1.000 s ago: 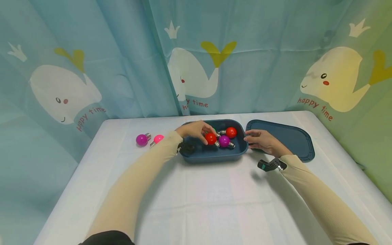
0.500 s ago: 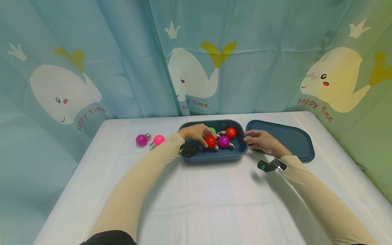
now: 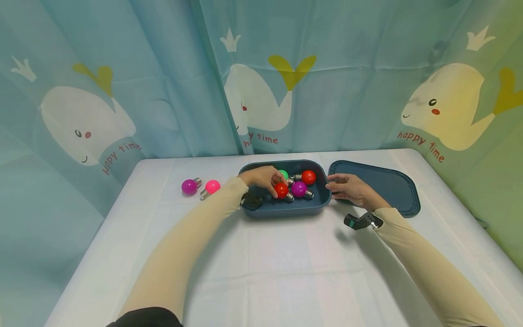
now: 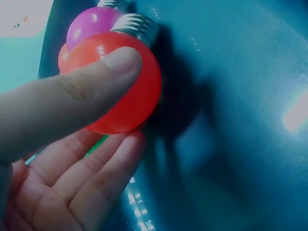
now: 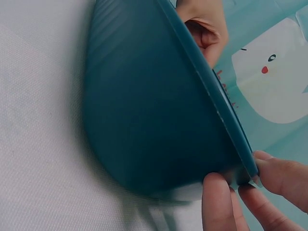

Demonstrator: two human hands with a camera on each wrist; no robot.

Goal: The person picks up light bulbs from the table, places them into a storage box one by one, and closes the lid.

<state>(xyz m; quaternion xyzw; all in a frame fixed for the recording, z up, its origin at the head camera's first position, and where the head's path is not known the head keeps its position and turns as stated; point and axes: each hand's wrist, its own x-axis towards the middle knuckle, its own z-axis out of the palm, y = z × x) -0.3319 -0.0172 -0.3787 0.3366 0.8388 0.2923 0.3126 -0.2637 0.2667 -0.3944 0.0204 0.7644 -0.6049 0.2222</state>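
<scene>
Over the last second the left hand [image 3: 263,177] has shifted the held red bulb [image 3: 280,191] slightly lower and toward the near wall of the open dark-blue box [image 3: 286,212], and the green bulb [image 3: 283,173] behind shows more; so, as a judgement, this bulb is in the box but not released. Left thumb presses one side of the globe, fingers behind it; whether the bulb touches the floor, can't tell. Right hand [image 3: 352,188] stays at the box's right end, pinching the rim. Also inside: a purple bulb [image 3: 299,189] and a second red bulb [image 3: 308,177]. Crowding looks like the main obstacle: the held bulb's screw base sits close to the purple bulb. The left sleeve [image 3: 192,231] runs just beside a pink bulb [image 3: 212,186] on the table [image 3: 286,272]; another purple bulb [image 3: 189,187] lies left of that, lid [image 3: 386,186] right of the box.
</scene>
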